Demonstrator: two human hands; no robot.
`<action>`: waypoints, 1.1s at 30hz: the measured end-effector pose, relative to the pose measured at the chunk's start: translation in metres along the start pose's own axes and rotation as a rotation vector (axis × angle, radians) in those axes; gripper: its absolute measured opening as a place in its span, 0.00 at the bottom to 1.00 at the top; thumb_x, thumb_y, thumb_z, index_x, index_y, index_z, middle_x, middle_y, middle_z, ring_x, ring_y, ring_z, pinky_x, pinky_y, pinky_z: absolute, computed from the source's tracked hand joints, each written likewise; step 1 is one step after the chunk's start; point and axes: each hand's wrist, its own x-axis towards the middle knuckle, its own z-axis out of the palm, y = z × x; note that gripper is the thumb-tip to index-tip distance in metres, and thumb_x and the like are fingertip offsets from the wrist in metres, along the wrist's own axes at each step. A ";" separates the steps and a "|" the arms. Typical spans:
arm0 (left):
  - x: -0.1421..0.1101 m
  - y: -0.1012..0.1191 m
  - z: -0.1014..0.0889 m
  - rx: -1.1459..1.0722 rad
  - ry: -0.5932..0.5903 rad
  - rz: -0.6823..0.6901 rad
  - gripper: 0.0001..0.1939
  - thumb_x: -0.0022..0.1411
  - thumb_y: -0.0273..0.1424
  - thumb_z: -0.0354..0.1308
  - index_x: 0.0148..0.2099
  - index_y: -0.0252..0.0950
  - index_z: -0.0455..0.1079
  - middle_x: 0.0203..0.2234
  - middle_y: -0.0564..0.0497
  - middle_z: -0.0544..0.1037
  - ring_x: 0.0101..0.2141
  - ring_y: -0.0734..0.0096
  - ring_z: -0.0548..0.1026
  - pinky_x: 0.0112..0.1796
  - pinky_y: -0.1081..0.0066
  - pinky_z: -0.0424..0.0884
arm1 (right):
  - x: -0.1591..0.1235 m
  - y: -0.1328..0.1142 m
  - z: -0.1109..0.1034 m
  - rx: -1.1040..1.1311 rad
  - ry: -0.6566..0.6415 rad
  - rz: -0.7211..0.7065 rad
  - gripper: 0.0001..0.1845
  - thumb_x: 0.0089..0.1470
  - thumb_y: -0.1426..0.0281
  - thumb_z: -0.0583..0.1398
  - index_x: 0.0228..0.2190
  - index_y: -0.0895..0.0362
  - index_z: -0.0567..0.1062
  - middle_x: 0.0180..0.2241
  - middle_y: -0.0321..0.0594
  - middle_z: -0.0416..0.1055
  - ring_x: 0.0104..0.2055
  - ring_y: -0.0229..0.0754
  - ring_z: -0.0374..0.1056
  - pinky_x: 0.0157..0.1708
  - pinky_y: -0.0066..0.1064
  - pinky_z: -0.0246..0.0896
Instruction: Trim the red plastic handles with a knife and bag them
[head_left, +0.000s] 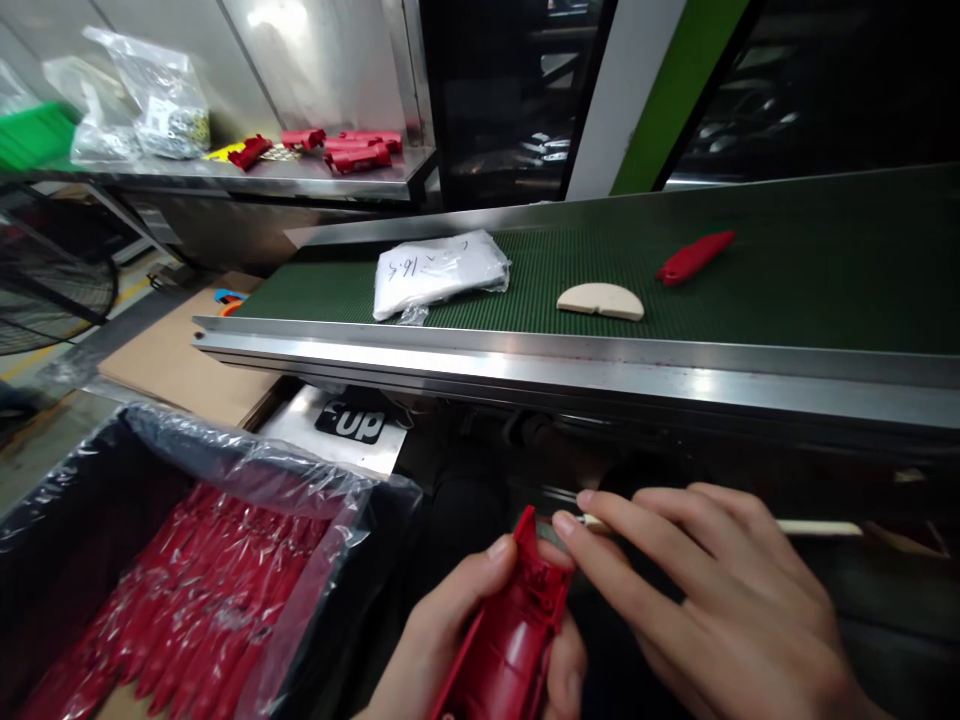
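Note:
My left hand (442, 620) is closed around a red plastic shell part (499, 645), a hollow, trough-shaped piece with its open inside facing up and a pointed tip at the far end. Close by on the right, my right hand (720, 595) grips a slim knife (821, 528) whose cream handle sticks out beyond the fingers. Its metal blade lies at the far end of the shell, partly hidden by my fingertips, so I cannot tell whether it touches the edge.
Beyond my hands runs a green conveyor belt (525, 270) with a metal rail (600, 375). On it lie a white packet (439, 270), a beige half-disc (600, 300) and a red part (696, 257). A lined bin (390, 490) of wrapped red parts stands left; a steel shelf (247, 178) holds more.

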 end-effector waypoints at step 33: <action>-0.004 -0.010 0.000 -0.096 0.009 0.145 0.19 0.70 0.43 0.48 0.51 0.34 0.68 0.24 0.46 0.75 0.18 0.73 0.72 0.19 0.81 0.67 | -0.001 -0.002 0.002 0.141 0.092 0.218 0.22 0.57 0.85 0.57 0.51 0.60 0.74 0.45 0.49 0.73 0.44 0.50 0.69 0.41 0.43 0.59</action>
